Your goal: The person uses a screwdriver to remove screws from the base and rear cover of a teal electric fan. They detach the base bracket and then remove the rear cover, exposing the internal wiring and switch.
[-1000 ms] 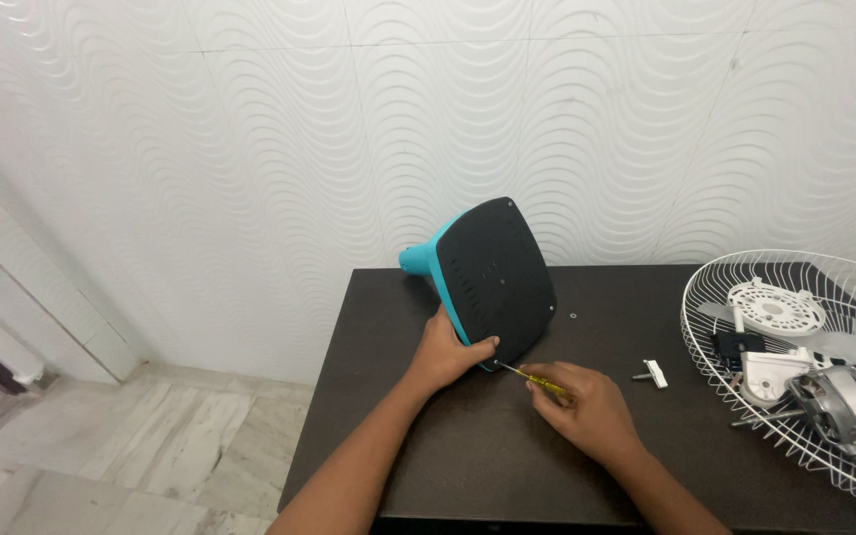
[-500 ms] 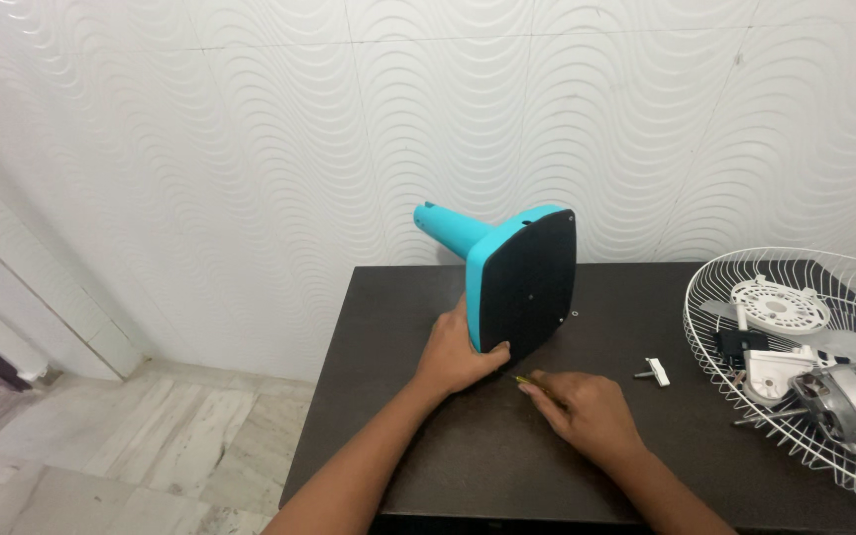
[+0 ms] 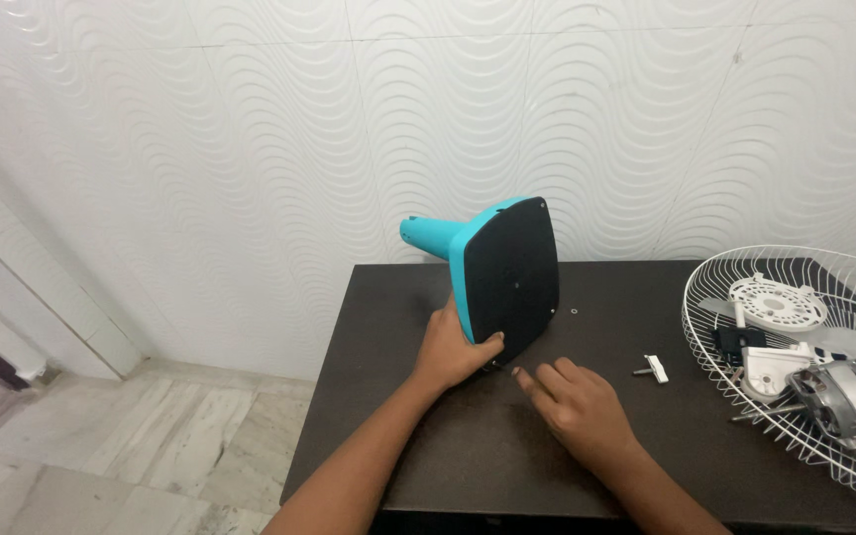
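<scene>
Two hands work at the near corner of a teal fan base (image 3: 507, 277) tipped on edge, its black underside facing the viewer, on the dark bench (image 3: 428, 436). Left hand (image 3: 453, 349) is clamped around the base's lower left edge, propping it up. Right hand (image 3: 577, 401) lies just right of and below that corner, fingers loosely curled, fingertips near the base; whether it holds anything I cannot tell. Well right of the base sits a white wire fan guard (image 3: 795, 347), a small white part (image 3: 655, 370) between them.
</scene>
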